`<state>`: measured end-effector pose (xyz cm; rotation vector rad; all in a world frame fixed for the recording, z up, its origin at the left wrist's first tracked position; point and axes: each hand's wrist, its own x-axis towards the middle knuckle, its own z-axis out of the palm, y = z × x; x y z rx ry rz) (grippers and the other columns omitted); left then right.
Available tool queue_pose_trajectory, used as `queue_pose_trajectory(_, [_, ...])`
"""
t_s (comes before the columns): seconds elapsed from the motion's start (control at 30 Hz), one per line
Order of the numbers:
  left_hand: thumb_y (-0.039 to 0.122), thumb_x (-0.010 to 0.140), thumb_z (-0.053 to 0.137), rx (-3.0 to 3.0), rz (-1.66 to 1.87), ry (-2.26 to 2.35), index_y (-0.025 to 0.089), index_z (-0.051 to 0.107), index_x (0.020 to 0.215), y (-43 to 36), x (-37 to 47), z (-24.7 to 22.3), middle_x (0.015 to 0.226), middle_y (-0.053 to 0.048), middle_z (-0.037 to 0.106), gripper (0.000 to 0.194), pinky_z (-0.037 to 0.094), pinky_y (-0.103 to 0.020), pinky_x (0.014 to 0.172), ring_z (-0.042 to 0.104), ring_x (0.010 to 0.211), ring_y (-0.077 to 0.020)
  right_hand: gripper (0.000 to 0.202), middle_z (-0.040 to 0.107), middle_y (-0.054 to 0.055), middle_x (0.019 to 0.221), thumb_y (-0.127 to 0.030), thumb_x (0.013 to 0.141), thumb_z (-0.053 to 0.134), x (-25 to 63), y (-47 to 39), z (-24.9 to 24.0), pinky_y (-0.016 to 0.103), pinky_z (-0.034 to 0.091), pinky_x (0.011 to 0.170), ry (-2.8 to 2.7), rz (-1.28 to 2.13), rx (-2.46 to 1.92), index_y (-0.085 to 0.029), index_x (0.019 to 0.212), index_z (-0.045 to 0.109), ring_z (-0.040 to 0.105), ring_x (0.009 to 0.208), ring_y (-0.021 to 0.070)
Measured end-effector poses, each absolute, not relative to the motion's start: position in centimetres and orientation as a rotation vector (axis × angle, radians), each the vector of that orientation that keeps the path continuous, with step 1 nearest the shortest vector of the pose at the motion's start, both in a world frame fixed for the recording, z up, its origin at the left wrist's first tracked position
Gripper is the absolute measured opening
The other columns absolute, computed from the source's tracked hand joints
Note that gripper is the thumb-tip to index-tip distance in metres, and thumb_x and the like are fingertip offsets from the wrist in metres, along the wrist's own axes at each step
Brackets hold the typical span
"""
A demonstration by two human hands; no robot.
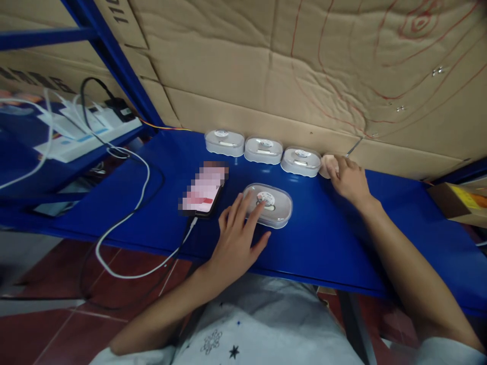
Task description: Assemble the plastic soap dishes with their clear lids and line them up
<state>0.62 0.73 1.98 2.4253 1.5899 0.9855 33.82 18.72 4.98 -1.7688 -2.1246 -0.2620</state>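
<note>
My left hand (238, 233) lies with its fingers spread, the tips resting on the near side of a clear-lidded, oval plastic box (281, 207) with a round cartoon sticker (265, 199) on top. At the back of the table, my right hand (352, 177) curls its fingers over a pale pinkish round thing (327, 166), mostly covered by the hand. From behind those fingers a thin grey rod (354, 146) sticks up; whether it is held I cannot tell. Beside it, similar lidded boxes stand in a row: a left one (224, 143), a middle one (263, 150) and a right one (301, 161).
A phone (205, 190) with a white cable (140, 276) lies left of my left hand. Power strips (91, 137) sit on the blue shelf at the left. A cardboard sheet (247, 61) walls the table's back. An open carton (456, 203) stands at the right.
</note>
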Motion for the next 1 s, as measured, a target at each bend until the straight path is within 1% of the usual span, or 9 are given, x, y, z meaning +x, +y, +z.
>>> queue_pose_trajectory(0.1, [0.025, 0.103, 0.061, 2.438, 0.966, 1.573, 0.03, 0.049, 0.153, 0.7, 0.7, 1.9, 0.156, -0.017, 0.052, 0.052, 0.038, -0.058, 0.111, 0.049, 0.145, -0.0392, 0.069, 0.055, 0.029, 0.155, -0.059, 0.109, 0.029, 34.4, 18.6, 5.0, 0.069, 0.041, 0.113, -2.09, -0.206, -1.791, -0.01, 0.15, 0.054, 0.051, 0.144, 0.0468])
queue_pose_trajectory(0.2, [0.026, 0.1, 0.066, 2.396, 0.989, 1.54, 0.033, 0.052, 0.149, 0.5, 0.4, 2.0, 0.148, -0.015, 0.055, 0.051, 0.04, -0.056, 0.11, 0.054, 0.136, -0.0365, 0.068, 0.05, 0.022, 0.162, -0.059, 0.11, 0.029, 32.3, 16.4, 6.4, 0.062, 0.038, 0.123, -2.14, -0.15, -1.645, -0.014, 0.157, 0.048, 0.045, 0.153, 0.0389])
queue_pose_trajectory(0.3, [0.03, 0.097, 0.072, 2.235, 1.007, 1.518, 0.033, 0.038, 0.158, 0.7, 0.0, 1.8, 0.163, -0.017, 0.038, 0.07, 0.035, -0.058, 0.118, 0.042, 0.15, -0.0382, 0.063, 0.052, 0.011, 0.163, -0.06, 0.108, 0.047, 28.6, 11.7, 7.5, 0.055, 0.04, 0.126, -2.5, 0.271, -1.047, -0.028, 0.162, 0.043, 0.049, 0.151, 0.0316])
queue_pose_trajectory(0.37, [0.032, 0.094, 0.076, 2.141, 0.978, 1.487, 0.035, 0.021, 0.165, 1.0, -0.2, 1.6, 0.174, -0.018, 0.022, 0.09, 0.031, -0.061, 0.123, 0.029, 0.159, -0.0403, 0.084, 0.04, 0.011, 0.172, -0.067, 0.096, 0.066, 26.4, 8.6, 7.3, 0.06, 0.041, 0.125, -2.668, 0.439, -0.84, -0.031, 0.166, 0.037, 0.038, 0.158, 0.0367])
queue_pose_trajectory(0.4, [0.033, 0.093, 0.078, 2.111, 0.952, 1.464, 0.037, 0.013, 0.167, 1.2, -0.3, 1.5, 0.176, -0.018, 0.019, 0.099, 0.03, -0.061, 0.124, 0.026, 0.161, -0.0405, 0.082, 0.04, 0.011, 0.172, -0.065, 0.095, 0.069, 25.5, 7.4, 7.0, 0.064, 0.039, 0.125, -2.674, 0.425, -0.813, -0.031, 0.164, 0.041, 0.034, 0.16, 0.0391])
queue_pose_trajectory(0.5, [0.04, 0.091, 0.081, 2.062, 0.897, 1.412, 0.04, 0.002, 0.168, 1.5, -0.6, 1.3, 0.173, -0.015, 0.032, 0.11, 0.032, -0.06, 0.124, 0.034, 0.158, -0.0392, 0.062, 0.049, 0.012, 0.165, -0.048, 0.101, 0.069, 24.7, 6.3, 6.0, 0.061, 0.043, 0.123, -2.598, 0.462, -0.722, -0.031, 0.158, 0.052, 0.042, 0.154, 0.0358])
queue_pose_trajectory(0.73, [0.042, 0.08, 0.091, 2.038, 0.883, 1.392, 0.039, 0.006, 0.168, 1.2, -0.8, 1.5, 0.168, -0.015, 0.042, 0.122, 0.035, -0.06, 0.121, 0.044, 0.151, -0.0399, 0.049, 0.055, 0.01, 0.16, -0.038, 0.106, 0.062, 28.3, 11.9, 3.6, 0.063, 0.039, 0.125, -2.356, 0.443, -0.896, -0.034, 0.154, 0.057, 0.047, 0.152, 0.0327])
queue_pose_trajectory(0.9, [0.043, 0.076, 0.094, 2.031, 0.861, 1.396, 0.035, 0.027, 0.162, 1.0, -0.9, 1.7, 0.16, -0.014, 0.051, 0.109, 0.039, -0.06, 0.119, 0.047, 0.147, -0.04, 0.043, 0.049, 0.013, 0.165, -0.039, 0.109, 0.053, 28.5, 12.1, 3.1, 0.073, 0.029, 0.123, -2.456, 0.256, -1.028, -0.03, 0.151, 0.06, 0.037, 0.158, 0.039])
queue_pose_trajectory(1.0, [0.041, 0.076, 0.094, 2.006, 1.04, 1.328, 0.035, 0.031, 0.157, 1.1, -0.8, 1.5, 0.158, -0.014, 0.05, 0.103, 0.039, -0.058, 0.12, 0.049, 0.146, -0.0379, 0.037, 0.053, 0.01, 0.162, -0.043, 0.11, 0.05, 27.1, 9.4, 4.8, 0.066, 0.031, 0.124, -2.495, 0.216, -0.788, -0.031, 0.142, 0.067, 0.039, 0.157, 0.0348])
